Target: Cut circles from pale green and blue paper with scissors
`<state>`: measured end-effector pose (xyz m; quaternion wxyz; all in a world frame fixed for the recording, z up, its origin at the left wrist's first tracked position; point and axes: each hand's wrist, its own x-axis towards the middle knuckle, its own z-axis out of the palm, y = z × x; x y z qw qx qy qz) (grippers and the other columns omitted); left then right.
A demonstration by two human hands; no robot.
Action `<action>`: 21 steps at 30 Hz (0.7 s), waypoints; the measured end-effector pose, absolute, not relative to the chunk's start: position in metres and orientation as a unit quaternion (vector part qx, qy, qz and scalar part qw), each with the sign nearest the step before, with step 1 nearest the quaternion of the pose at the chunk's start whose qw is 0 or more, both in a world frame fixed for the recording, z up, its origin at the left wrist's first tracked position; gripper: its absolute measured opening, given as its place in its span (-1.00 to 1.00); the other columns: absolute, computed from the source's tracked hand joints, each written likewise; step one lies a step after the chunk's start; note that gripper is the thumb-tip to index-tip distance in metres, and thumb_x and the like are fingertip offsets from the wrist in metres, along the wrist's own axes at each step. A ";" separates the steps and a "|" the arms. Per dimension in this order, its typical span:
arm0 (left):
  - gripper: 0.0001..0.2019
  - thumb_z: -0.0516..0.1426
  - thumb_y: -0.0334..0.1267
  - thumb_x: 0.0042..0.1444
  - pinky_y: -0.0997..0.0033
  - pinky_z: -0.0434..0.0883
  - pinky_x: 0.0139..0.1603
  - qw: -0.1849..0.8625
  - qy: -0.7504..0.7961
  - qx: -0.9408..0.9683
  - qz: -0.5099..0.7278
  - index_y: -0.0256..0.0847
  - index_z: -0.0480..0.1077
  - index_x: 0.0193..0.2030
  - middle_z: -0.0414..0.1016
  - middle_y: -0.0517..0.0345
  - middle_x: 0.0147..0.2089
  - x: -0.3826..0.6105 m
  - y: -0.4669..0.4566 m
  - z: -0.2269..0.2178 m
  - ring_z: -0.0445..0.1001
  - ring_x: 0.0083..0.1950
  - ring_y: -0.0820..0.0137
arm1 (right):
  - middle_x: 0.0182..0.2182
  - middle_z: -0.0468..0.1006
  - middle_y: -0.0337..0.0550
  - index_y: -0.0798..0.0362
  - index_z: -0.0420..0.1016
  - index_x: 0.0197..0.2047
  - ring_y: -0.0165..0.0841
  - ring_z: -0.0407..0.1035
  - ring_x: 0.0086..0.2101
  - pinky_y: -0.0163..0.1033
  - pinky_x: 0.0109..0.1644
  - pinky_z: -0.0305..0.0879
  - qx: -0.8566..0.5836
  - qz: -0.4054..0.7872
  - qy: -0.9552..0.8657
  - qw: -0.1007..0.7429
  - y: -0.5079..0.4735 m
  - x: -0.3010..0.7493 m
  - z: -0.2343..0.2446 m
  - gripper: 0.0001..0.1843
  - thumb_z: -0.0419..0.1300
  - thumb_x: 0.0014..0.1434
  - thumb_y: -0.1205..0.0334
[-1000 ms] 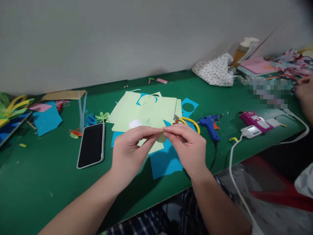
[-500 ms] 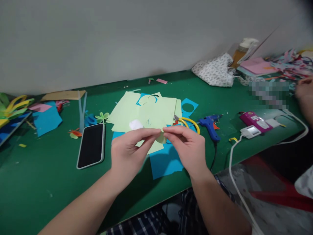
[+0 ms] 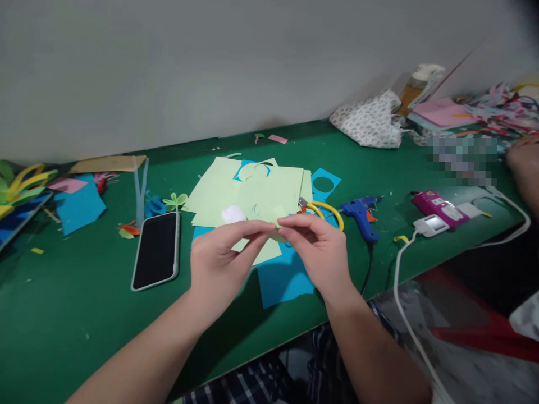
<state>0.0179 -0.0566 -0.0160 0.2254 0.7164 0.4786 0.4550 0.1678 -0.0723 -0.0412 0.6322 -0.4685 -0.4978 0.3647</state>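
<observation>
Head view: left hand [image 3: 219, 264], right hand [image 3: 320, 252], 2 grips pinched on 1 green paper piece [image 3: 278, 231], beside 1 phone [image 3: 155, 249].

Small pale-green paper piece [image 3: 277, 230] between fingers [image 3: 261, 226] of left hand [image 3: 219, 264] and right hand [image 3: 320, 252].

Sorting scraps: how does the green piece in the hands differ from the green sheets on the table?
The green piece is small and pinched between left hand and right hand; the green sheets are large, lie flat and show cut-outs. Both are pale green.
</observation>
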 end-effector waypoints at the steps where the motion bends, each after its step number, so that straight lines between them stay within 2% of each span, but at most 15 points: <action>1: -0.90 0.26 -0.36 0.10 0.49 0.53 -0.26 0.234 0.474 0.715 0.458 -0.04 0.59 -0.33 0.68 0.31 -0.32 0.018 -0.057 -0.016 0.61 -0.35 0.43 | -0.34 0.69 -0.30 -0.12 0.68 -0.29 -0.38 0.58 -0.32 -0.30 -0.22 0.57 -0.466 0.363 -0.495 0.637 -0.072 0.168 -0.041 -0.84 0.35 0.09 0.35; 6: -0.89 0.27 -0.37 0.09 0.54 0.52 -0.25 0.272 0.462 0.709 0.457 -0.05 0.59 -0.30 0.68 0.32 -0.31 0.019 -0.055 -0.015 0.61 -0.34 0.46 | -0.36 0.68 -0.33 -0.15 0.68 -0.30 -0.41 0.57 -0.32 -0.33 -0.22 0.55 -0.446 0.361 -0.497 0.651 -0.071 0.168 -0.042 -0.77 0.34 0.09 0.42; 12: -0.93 0.26 -0.31 0.10 0.45 0.54 -0.25 0.250 0.490 0.706 0.446 -0.06 0.60 -0.31 0.68 0.27 -0.31 0.018 -0.056 -0.017 0.61 -0.34 0.40 | -0.37 0.69 -0.31 -0.15 0.69 -0.32 -0.36 0.57 -0.32 -0.26 -0.20 0.56 -0.450 0.363 -0.489 0.653 -0.072 0.167 -0.044 -0.78 0.33 0.08 0.42; 15: -0.93 0.26 -0.33 0.09 0.46 0.54 -0.25 0.262 0.492 0.700 0.447 -0.06 0.59 -0.33 0.68 0.27 -0.33 0.019 -0.056 -0.015 0.61 -0.35 0.42 | -0.38 0.70 -0.32 -0.16 0.69 -0.33 -0.38 0.57 -0.33 -0.30 -0.25 0.56 -0.452 0.372 -0.478 0.655 -0.072 0.168 -0.043 -0.78 0.35 0.06 0.41; 18: -0.93 0.26 -0.36 0.07 0.48 0.56 -0.28 0.294 0.491 0.685 0.451 -0.09 0.59 -0.34 0.67 0.26 -0.35 0.020 -0.054 -0.013 0.61 -0.37 0.42 | -0.42 0.70 -0.33 -0.14 0.70 -0.36 -0.40 0.56 -0.40 -0.36 -0.37 0.52 -0.469 0.374 -0.466 0.651 -0.072 0.169 -0.041 -0.79 0.35 0.03 0.41; 21: -0.98 0.29 -0.33 0.04 0.50 0.57 -0.34 0.361 0.478 0.665 0.447 -0.14 0.58 -0.38 0.66 0.23 -0.40 0.020 -0.051 -0.010 0.61 -0.41 0.42 | -0.42 0.70 -0.30 -0.11 0.70 -0.37 -0.39 0.57 -0.40 -0.35 -0.39 0.51 -0.483 0.371 -0.466 0.643 -0.071 0.171 -0.039 -0.81 0.35 0.02 0.41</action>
